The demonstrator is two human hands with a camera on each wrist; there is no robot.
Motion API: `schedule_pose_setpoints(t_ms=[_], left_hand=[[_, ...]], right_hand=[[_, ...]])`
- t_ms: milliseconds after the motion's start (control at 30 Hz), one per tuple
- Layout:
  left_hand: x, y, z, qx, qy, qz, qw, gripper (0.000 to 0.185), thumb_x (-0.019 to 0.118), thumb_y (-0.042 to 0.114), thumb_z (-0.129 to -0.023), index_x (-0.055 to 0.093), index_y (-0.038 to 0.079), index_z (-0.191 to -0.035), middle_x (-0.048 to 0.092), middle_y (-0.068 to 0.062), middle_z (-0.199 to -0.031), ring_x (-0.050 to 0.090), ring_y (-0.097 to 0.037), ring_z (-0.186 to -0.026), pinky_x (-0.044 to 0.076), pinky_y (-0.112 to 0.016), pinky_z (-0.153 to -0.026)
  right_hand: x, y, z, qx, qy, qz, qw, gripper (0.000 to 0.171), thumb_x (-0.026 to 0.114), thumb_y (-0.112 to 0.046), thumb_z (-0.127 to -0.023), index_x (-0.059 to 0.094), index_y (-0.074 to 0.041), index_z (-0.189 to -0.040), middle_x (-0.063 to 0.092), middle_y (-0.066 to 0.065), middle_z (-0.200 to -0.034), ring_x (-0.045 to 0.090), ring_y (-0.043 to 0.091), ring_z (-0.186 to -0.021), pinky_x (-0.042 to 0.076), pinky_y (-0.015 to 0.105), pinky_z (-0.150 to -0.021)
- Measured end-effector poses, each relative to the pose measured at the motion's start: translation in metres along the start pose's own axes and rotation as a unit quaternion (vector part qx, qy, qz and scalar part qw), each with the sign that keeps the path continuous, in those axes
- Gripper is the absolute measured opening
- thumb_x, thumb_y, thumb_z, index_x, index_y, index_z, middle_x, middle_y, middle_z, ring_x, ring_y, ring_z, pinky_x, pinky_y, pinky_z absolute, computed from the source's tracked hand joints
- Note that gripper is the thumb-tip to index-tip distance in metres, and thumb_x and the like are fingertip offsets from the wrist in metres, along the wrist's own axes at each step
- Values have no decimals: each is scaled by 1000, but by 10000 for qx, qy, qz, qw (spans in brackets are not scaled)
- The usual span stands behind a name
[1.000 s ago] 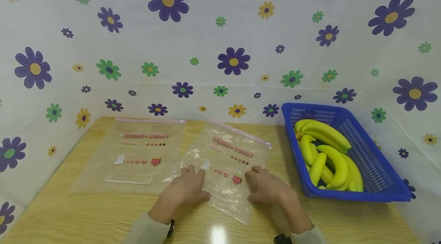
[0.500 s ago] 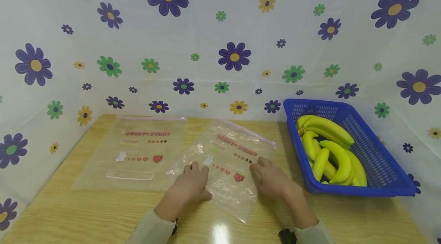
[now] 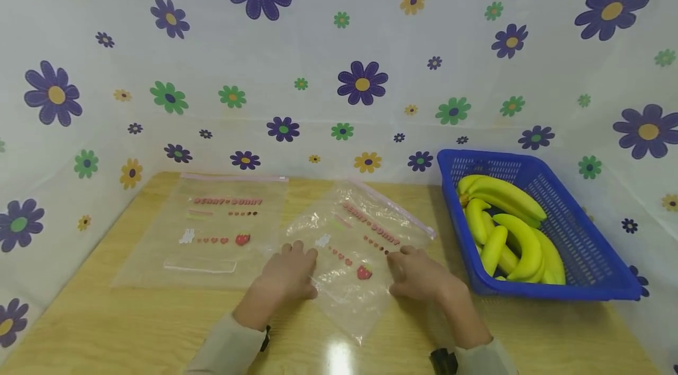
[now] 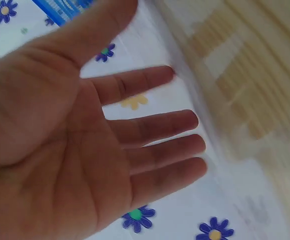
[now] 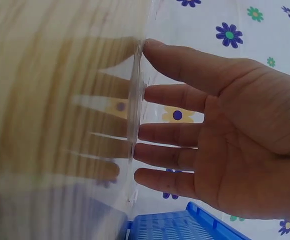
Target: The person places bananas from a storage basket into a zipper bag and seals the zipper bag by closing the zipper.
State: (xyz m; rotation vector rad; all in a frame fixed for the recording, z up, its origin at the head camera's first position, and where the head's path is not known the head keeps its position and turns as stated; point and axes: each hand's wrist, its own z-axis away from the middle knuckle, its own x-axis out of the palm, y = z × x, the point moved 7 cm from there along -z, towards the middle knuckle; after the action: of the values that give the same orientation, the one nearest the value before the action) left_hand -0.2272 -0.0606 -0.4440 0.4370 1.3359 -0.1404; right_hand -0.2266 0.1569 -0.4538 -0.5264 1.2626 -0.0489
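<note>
Looks like a small staged recording booth, not a lived-in room. Walled on three sides by a white flowered sheet [image 3: 339, 57] hung close round a light wooden bench [image 3: 132, 328]. Laid out with only two printed zip bags [image 3: 212, 234] and a blue basket [image 3: 598, 263] of bananas [image 3: 508, 228].

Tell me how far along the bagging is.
Done: nothing bagged; the bananas all lie in the basket. In hand: left hand and right hand rest with straight fingers on the near bag. Left: that bag and the far bag both look empty.
</note>
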Motion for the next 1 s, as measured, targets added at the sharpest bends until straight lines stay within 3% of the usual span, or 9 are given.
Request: schedule_pose_setpoints(t_ms=[100,200,333,467,767,900,1000], left_hand=[[-4,11,1,77,43,-221,9997,31,78,12,-81,60,-1,-102,54,-20,-100,54,-36,-94,54,-49,-74],[-2,17,4,23,-70,-143,9999,25,75,14,-85,60,-3,-96,55,-20,-95,56,-35,-89,54,-49,-72],[-1,21,8,-131,12,-151,9998,41,81,28,-80,59,-5,-90,58,-23,-95,61,-34,-84,57,-47,-74],[0,26,10,-100,192,-391,9990,49,85,32,-74,58,-6,-88,61,-29,-101,65,-35,-82,59,-45,-72],[8,16,1,-33,235,-327,9992,49,86,32,-74,57,-1,-95,53,-15,-90,57,-29,-82,56,-45,-71],[9,10,0,-143,102,-243,9995,50,88,30,-72,56,-1,-96,53,-16,-93,58,-31,-85,55,-47,-70],[3,10,2,-183,4,-170,9997,49,88,28,-73,56,-1,-98,54,-16,-95,58,-32,-88,54,-48,-72]], right_hand=[[-3,0,0,-31,45,18,10000,57,78,-22,-83,59,-6,-135,47,25,-143,46,46,-129,43,59,-102],[-1,1,-1,-88,24,-8,10000,55,76,-22,-86,59,-6,-135,45,25,-145,44,46,-131,41,59,-105],[-2,0,-2,-149,79,-77,9998,52,76,-21,-86,60,-6,-133,49,22,-143,46,41,-130,41,55,-106],[-6,-2,2,-214,153,-71,9996,50,79,-16,-82,63,-4,-128,55,20,-132,52,36,-120,44,52,-103],[-12,0,2,-234,369,36,9990,49,82,-12,-78,67,-8,-124,58,15,-112,52,23,-94,50,43,-84],[-10,3,2,-42,275,-32,9996,65,85,-17,-75,61,-12,-135,52,25,-130,52,35,-111,48,56,-91],[-10,6,4,86,223,-77,9997,70,86,-21,-74,59,-13,-138,42,29,-144,40,49,-130,38,69,-100]])
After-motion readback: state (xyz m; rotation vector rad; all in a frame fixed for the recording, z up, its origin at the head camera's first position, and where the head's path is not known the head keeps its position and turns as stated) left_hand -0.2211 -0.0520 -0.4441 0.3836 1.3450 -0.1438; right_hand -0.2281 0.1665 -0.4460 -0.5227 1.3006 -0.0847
